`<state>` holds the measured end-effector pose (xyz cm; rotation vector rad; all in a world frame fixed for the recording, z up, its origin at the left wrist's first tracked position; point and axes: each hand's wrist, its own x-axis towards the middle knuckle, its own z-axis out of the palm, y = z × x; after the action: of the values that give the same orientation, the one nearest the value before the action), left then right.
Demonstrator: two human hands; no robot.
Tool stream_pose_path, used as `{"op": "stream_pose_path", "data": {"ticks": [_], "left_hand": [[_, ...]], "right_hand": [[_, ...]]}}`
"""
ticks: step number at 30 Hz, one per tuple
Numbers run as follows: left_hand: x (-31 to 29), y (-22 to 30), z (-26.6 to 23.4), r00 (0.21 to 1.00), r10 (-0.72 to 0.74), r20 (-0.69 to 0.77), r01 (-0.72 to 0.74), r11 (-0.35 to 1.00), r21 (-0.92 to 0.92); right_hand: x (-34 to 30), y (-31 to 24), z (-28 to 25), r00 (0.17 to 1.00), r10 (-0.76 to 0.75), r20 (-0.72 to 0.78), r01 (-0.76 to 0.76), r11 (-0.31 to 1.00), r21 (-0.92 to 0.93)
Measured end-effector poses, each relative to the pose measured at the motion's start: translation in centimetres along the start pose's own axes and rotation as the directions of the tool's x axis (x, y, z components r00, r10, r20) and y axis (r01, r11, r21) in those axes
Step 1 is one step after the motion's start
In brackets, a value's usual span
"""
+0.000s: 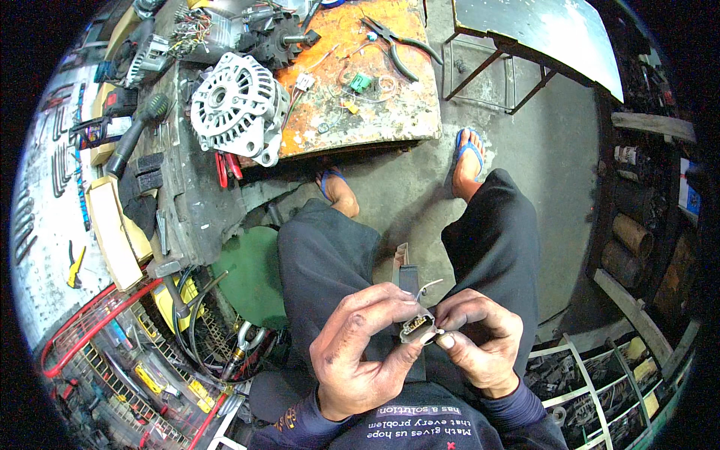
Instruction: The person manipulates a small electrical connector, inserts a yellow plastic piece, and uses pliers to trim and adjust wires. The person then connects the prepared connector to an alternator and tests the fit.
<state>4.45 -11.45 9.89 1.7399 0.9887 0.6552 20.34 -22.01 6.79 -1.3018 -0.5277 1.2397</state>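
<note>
Left hand (361, 356) and right hand (481, 341) grip a small grey connector (417, 325) well short of the table (401, 120), fingers curled around its sides and partly covering it. Brassy contacts show in its open mouth; a pale wire (430, 285) curls behind. At the table's left edge sits a silver alternator (236, 105); on it, a green connector (361, 82), then pliers (388, 36).

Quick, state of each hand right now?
Left hand: closed, holding the small connector.
Right hand: closed, apparently pinching a tiny pale piece at the connector's edge.
</note>
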Motion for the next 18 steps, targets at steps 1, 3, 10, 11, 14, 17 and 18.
{"op": "stream_pose_path", "data": {"ticks": [1,3,10,11,14,17,18], "left_hand": [[0.00,-0.01,0.01,1.000,0.005,0.000,-0.005,1.000,0.003],[-0.08,0.46,0.25,0.996,-0.078,-0.037,0.077,0.997,-0.032],[-0.28,0.48,0.42,0.994,-0.094,-0.058,0.090,0.994,-0.066],[-0.29,0.43,0.42,0.994,-0.093,-0.053,0.089,0.993,-0.074],[-0.31,0.48,0.56,0.988,-0.144,-0.057,0.134,0.980,-0.145],[-0.38,0.77,0.85,0.972,-0.229,-0.060,0.207,0.945,-0.253],[-0.48,0.39,0.85,0.977,-0.211,-0.045,0.193,0.949,-0.251]], "right_hand": [[0.01,-0.03,-0.04,1.000,0.002,0.002,-0.002,1.000,-0.005],[0.05,-0.08,-0.04,1.000,-0.006,0.001,0.006,1.000,-0.012],[0.23,-0.49,0.02,0.999,-0.051,0.010,0.051,0.998,-0.031],[0.21,-0.53,-0.02,0.999,-0.047,0.011,0.047,0.998,-0.033],[0.19,-0.64,-0.12,0.999,-0.041,0.013,0.041,0.999,-0.026],[0.09,-0.73,-0.08,0.999,-0.047,0.006,0.047,0.999,-0.007],[0.05,-0.76,-0.11,0.999,-0.053,0.000,0.053,0.999,-0.011]]}}
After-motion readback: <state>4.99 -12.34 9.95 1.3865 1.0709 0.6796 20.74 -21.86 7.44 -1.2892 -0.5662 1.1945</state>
